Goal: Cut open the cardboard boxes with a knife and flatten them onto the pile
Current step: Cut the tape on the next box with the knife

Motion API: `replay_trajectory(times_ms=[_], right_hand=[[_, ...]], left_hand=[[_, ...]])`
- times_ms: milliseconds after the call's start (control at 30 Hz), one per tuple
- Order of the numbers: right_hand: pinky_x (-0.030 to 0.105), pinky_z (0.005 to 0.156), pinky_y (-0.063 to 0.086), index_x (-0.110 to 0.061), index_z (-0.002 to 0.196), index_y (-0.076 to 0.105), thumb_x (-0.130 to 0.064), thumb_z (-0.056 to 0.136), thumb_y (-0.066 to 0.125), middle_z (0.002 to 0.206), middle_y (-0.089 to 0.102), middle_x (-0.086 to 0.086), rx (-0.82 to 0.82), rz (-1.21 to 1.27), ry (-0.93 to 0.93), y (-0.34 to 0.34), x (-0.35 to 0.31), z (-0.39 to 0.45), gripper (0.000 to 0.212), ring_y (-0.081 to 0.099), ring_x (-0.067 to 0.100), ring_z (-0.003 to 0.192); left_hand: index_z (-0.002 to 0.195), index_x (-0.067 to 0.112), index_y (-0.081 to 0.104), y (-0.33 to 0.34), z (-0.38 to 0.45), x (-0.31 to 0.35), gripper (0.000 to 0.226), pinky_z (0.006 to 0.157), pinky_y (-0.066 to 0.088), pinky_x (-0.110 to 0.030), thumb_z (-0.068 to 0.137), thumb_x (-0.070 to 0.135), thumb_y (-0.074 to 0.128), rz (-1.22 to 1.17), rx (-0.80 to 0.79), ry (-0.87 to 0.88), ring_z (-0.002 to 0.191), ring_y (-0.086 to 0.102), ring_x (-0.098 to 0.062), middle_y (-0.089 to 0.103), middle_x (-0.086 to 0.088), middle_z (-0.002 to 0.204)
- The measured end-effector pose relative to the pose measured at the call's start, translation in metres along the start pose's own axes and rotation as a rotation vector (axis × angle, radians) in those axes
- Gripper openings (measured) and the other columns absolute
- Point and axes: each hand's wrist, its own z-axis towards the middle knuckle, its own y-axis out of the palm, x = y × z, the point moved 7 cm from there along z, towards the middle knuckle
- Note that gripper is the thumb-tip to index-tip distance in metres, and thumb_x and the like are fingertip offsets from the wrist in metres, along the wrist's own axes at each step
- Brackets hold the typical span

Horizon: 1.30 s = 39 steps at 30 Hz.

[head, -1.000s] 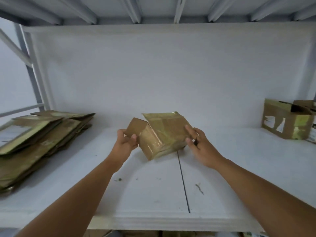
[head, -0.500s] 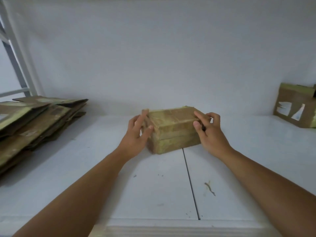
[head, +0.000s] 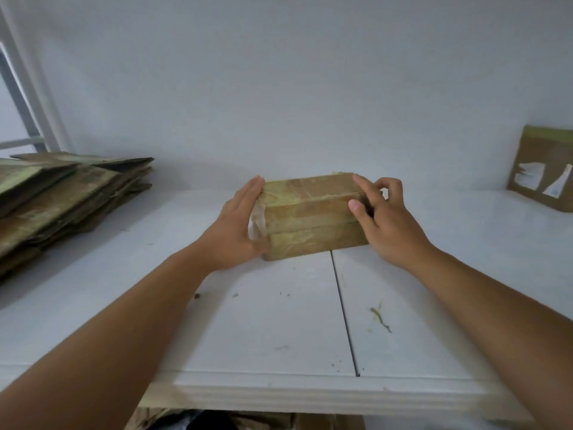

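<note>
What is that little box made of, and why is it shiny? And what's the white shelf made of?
The box looks like brown cardboard, with dull, papery faces. The shiny bits seem to be clear packing tape, glossy and yellowish across its top and front. The shelf looks like white-painted board, maybe wood: matte, scuffed, with a seam between two panels.

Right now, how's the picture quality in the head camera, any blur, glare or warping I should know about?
Head view: light is soft and even, no harsh glare; the taped box between the left hand and right hand has only a faint sheen. Wide-angle warping stretches both forearms and bends the shelf edges. The flattened pile looks slightly soft.
</note>
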Motion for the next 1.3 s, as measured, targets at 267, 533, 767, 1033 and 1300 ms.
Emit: replay_trajectory(times_ms=[267,533,767,1033,1300], right_hand=[[0.037,0.079,0.047,-0.038,0.155,0.010,-0.053,0.100,0.031,0.138,0.030,0.008,0.029,-0.008,0.172,0.003,0.015,0.003,0.061,0.053,0.030,0.108],[0.038,0.072,0.043,-0.025,0.127,0.041,-0.061,0.094,0.025,0.052,0.047,-0.008,-0.056,-0.193,-0.126,0.005,-0.025,-0.003,0.051,0.051,0.022,0.054],[0.029,0.049,0.032,-0.040,0.109,0.028,-0.080,0.084,0.023,0.055,0.044,-0.005,-0.301,-0.073,-0.118,0.023,-0.031,-0.016,0.048,0.045,0.012,0.050],[0.039,0.071,0.050,-0.034,0.113,0.045,-0.058,0.099,0.022,0.086,0.058,-0.013,-0.310,-0.046,-0.169,0.019,-0.038,-0.016,0.036,0.055,0.009,0.078],[0.029,0.049,0.029,-0.036,0.127,0.036,-0.055,0.100,0.027,0.059,0.046,-0.005,-0.297,-0.111,-0.131,0.025,-0.037,-0.014,0.034,0.048,0.012,0.055]], left_hand=[[0.151,0.052,0.011,-0.003,-0.006,0.010,0.104,0.114,0.018,-0.036,0.063,0.064,0.065,0.254,0.054,0.119,0.138,0.019,-0.014,0.021,0.012,0.151],[0.134,0.039,0.051,-0.016,0.000,0.021,0.074,0.103,0.016,-0.030,0.070,0.072,0.069,0.408,0.326,0.115,0.119,0.028,-0.016,0.036,0.005,0.121],[0.131,0.030,0.051,-0.013,0.005,0.021,0.056,0.108,0.029,-0.038,0.084,0.056,0.069,0.336,0.249,0.109,0.123,0.047,-0.020,0.051,0.008,0.135],[0.133,0.036,0.058,-0.023,0.001,0.027,0.044,0.098,0.024,-0.042,0.093,0.053,0.059,0.526,0.346,0.066,0.115,0.044,-0.032,0.053,-0.005,0.125],[0.132,0.035,0.061,-0.018,0.000,0.036,0.043,0.098,0.025,-0.043,0.092,0.050,0.063,0.555,0.315,0.093,0.115,0.046,-0.033,0.056,-0.006,0.123]])
